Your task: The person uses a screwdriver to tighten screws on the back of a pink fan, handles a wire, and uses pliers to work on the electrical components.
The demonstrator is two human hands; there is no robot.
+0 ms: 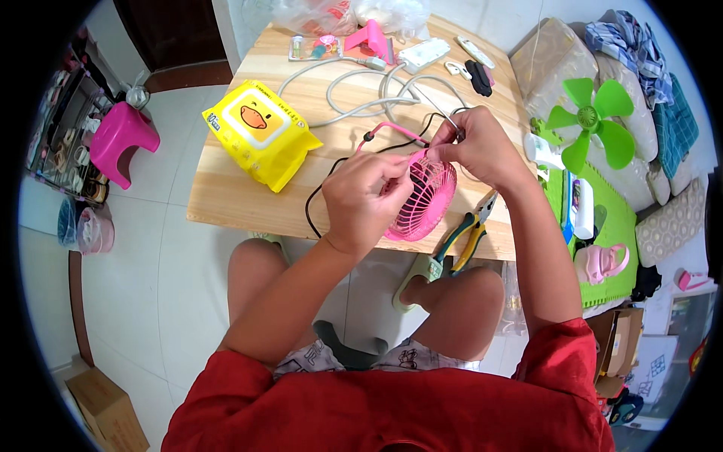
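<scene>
A small pink desk fan (431,203) with a round grille tilts at the table's front edge, its pink bent stand (392,126) behind it. My left hand (365,197) is closed at the left of the grille, thumb and fingers pinching its upper rim. My right hand (482,147) pinches the top of the rim from the other side. A thin metal rod (437,104) runs up and left out of my right fingers; its held end is hidden. Just right of the fan lie pliers (468,239) with yellow-and-teal handles, jaws pointing away from me.
A yellow wipes pack (263,132) lies on the table's left. Behind the fan are a coiled grey cable (343,75), a white power strip (424,54) and a pink plastic part (369,39). Green fan blades (589,120) lie to the right; a magenta stool (120,143) stands left.
</scene>
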